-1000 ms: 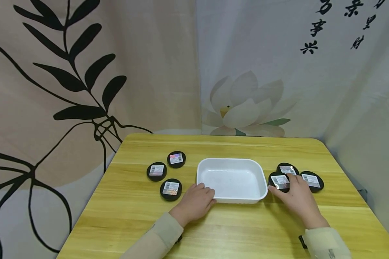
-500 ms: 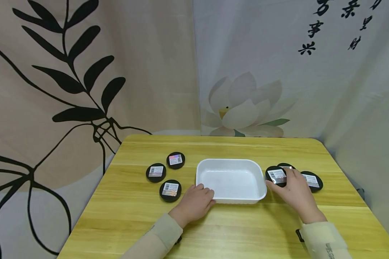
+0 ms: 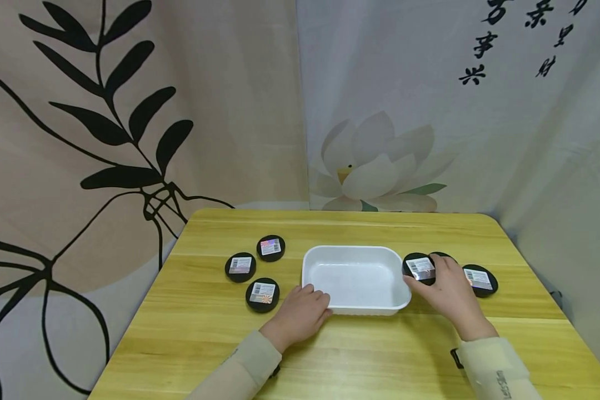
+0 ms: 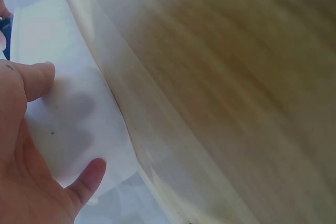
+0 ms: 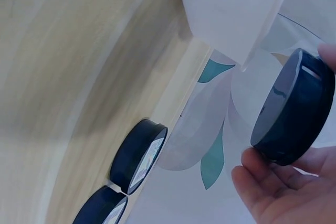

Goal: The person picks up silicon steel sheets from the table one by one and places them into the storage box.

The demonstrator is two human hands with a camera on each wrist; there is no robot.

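The right hand (image 3: pixel 451 297) grips a black disc (image 3: pixel 418 269) by its side, the best hold; it looks stiff, probably light. Left hand (image 3: pixel 299 312) holds the tray (image 3: pixel 362 279).

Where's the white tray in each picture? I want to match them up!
Head: white tray, below and right of the middle.
Left wrist: left side, partly behind the left hand.
Right wrist: top edge, right of middle, cut off.
Shared landmark: the wooden table.
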